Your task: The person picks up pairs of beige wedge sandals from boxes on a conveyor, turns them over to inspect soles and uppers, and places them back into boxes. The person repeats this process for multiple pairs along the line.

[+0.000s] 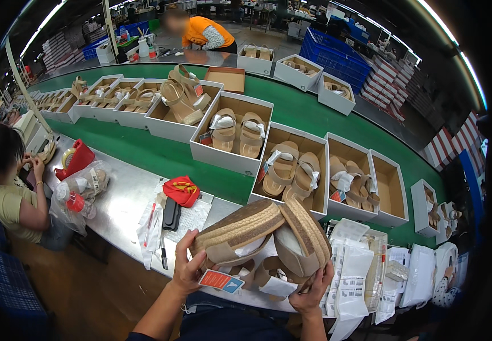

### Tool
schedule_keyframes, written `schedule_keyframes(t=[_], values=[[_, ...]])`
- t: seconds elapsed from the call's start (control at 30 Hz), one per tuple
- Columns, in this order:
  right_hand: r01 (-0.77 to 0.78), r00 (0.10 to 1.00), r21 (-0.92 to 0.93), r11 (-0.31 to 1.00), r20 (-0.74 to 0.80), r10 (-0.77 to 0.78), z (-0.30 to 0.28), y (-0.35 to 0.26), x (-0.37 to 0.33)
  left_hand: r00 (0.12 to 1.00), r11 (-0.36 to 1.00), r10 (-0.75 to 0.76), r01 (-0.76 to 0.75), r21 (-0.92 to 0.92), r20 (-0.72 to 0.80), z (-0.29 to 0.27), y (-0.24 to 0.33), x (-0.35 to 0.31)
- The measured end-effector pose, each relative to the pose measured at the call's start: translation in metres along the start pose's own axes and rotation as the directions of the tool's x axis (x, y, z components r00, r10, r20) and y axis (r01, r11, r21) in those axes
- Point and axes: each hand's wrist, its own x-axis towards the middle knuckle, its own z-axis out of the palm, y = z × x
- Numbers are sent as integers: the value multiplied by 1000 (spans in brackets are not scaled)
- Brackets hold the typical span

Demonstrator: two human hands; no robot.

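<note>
A pair of beige wedge sandals is held up close in front of me, tipped so that their braided rope sides face upward. My left hand (189,269) grips the heel end of the left sandal (239,228). An orange and blue hang tag (221,281) dangles beside those fingers. Around the lower end of the right sandal (304,238), my right hand (313,291) is closed, fingers partly hidden by it. White paper stuffing shows under the straps. Just beyond, an open shoebox (291,136) holds another tan pair, and an open box without shoes (391,187) stands farther right.
A green conveyor belt (138,149) carries a curved row of shoeboxes. On the metal table (124,193) lie a red cloth (181,191), a black case (171,214) and a tape dispenser (75,159). Label sheets (351,278) lie right. A co-worker (16,193) sits left; another bends beyond the belt.
</note>
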Motion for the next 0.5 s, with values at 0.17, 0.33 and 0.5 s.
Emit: schedule_keyframes(t=[0.17,0.33,0.5], values=[[-159,981,136,978,136,140,5,-5,2,1000,999,-1,1,51,-6,-7,-1,4],[-819,500,568,83,635,588,35,7,0,725,335,-625,583,-740,288,19,15,-10],[-779,620,454,433,453,641,24,0,37,480,-554,-600,328,-765,640,21,15,-26]])
